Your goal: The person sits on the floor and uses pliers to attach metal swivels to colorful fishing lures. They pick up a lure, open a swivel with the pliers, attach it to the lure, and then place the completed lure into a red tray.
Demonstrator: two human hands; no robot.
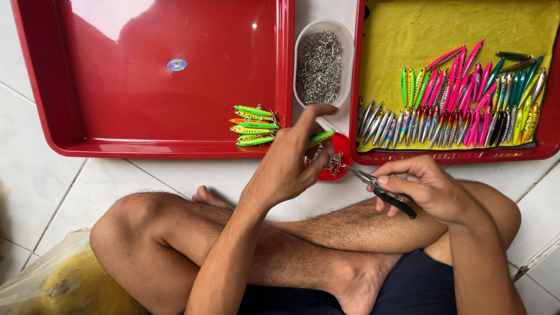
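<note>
Left hand (286, 166) pinches a green lure (320, 138) above the small red dish (341, 153), presenting its end for fitting. Right hand (429, 186) grips pliers (385, 191), tips toward the dish. Finished lures (254, 125) lie at the left red tray's (146, 87) front right corner.

Bright, even daylight from above. Broad white glare on the floor of the empty red tray (146, 70), upper left. Soft shadows under the crossed legs. Left hand (291, 160) slightly motion-blurred; the rest sharp. Mild wide-angle bending along the frame edges.
</note>
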